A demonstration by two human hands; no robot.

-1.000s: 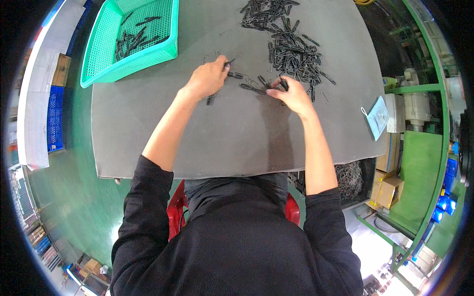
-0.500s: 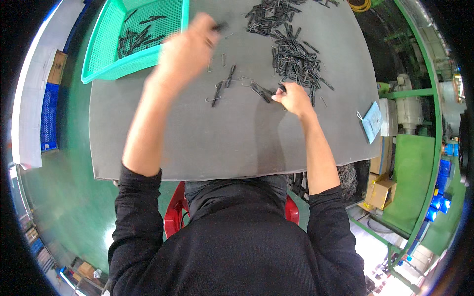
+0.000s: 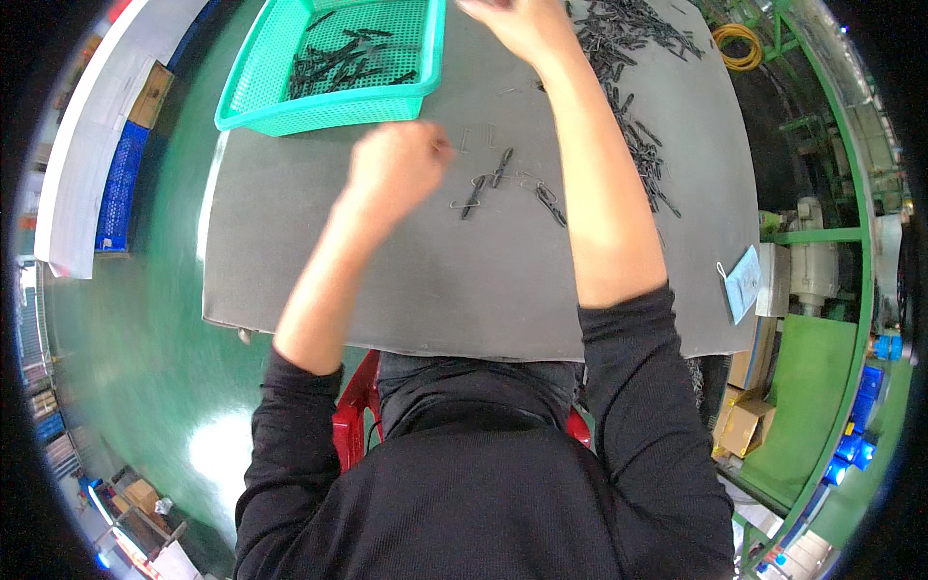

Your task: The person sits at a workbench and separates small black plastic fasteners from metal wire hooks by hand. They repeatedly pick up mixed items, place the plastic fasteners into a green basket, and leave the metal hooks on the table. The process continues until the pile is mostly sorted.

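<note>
A loose pair of black sticks lies near the middle of the grey bench [image 3: 435, 290], just to the right of the left hand [image 3: 398, 166]. From the left fingers, the far stick [image 3: 502, 168] is to the right and a bit closer to the bench's near edge. The near stick [image 3: 471, 198] is to the right too, and closer again to that edge. Both are long and thin. They point mostly away from the person, and their far ends lean to the right.

The left hand is curled up tight, just by the near side of the green basket [image 3: 333, 106]. It is blurry, so I cannot tell if it pinches something. Thin wires [image 3: 491, 136] lie just right of its fingers.

The left hand is nearer to the pair. The right hand [image 3: 512, 24] is well past them, over the far part of the bench. The picture cuts off its fingers, so I cannot tell if they are spread or pressed together. The right arm [image 3: 604, 193] passes just beside a third stick [image 3: 550, 206], which slants the other way, its near end to the right.

The big pile [image 3: 616, 27] is right of the right wrist, toward the far right of the bench. More sticks [image 3: 348, 63] lie inside the basket.
</note>
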